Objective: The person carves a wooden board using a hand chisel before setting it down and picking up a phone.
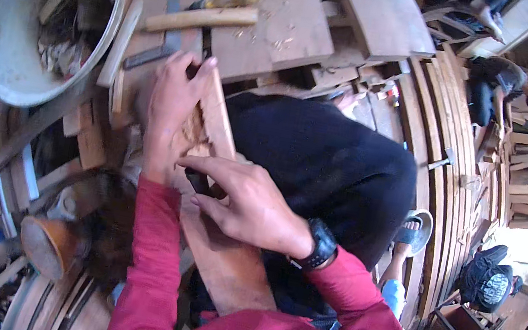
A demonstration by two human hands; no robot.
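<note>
A long wooden board slants from my lap up to the bench, with a rough carved hollow near its far end. My left hand is closed around that far end, thumb and fingertips at its top. Over the middle of the board, just nearer than the hollow, hovers my right hand, fingers curled and thumb drawn toward the index finger. Something dark shows between them, too shadowed to name. Beyond my left hand, a wooden mallet handle and a yellow-handled tool lie on the bench.
A large white bucket with wood scraps stands at the left; an orange-brown container sits below it. Planks with shavings form the bench top. Long timbers carrying a hammer run along the right. Another person bends over at the upper right.
</note>
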